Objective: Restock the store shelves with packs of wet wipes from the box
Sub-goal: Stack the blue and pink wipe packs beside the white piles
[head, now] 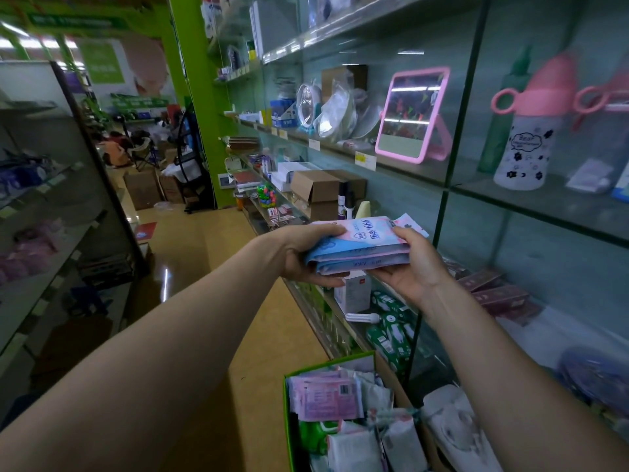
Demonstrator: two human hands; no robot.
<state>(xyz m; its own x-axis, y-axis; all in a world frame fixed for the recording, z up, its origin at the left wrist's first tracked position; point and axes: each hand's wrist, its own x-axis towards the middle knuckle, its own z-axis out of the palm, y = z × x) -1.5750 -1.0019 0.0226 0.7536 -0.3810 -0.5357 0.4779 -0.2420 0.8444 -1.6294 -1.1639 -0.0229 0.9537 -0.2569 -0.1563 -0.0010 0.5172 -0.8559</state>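
A small stack of pink, white and blue wet wipe packs (362, 243) is held flat between both hands in front of the glass shelves (401, 165). My left hand (306, 255) grips the stack's left end, thumb on top and fingers underneath. My right hand (413, 264) holds the right end, thumb on top and palm below. Down at the bottom stands the green box (289, 417), open and filled with more pink and white packs (326, 398).
The glass shelving on the right carries a pink mirror (413, 114), a pink-capped bottle (529, 131), cardboard boxes (323, 190) and green cartons (391, 332). Another shelf unit (51, 216) stands at the left. Cardboard boxes (143, 189) sit far down the aisle.
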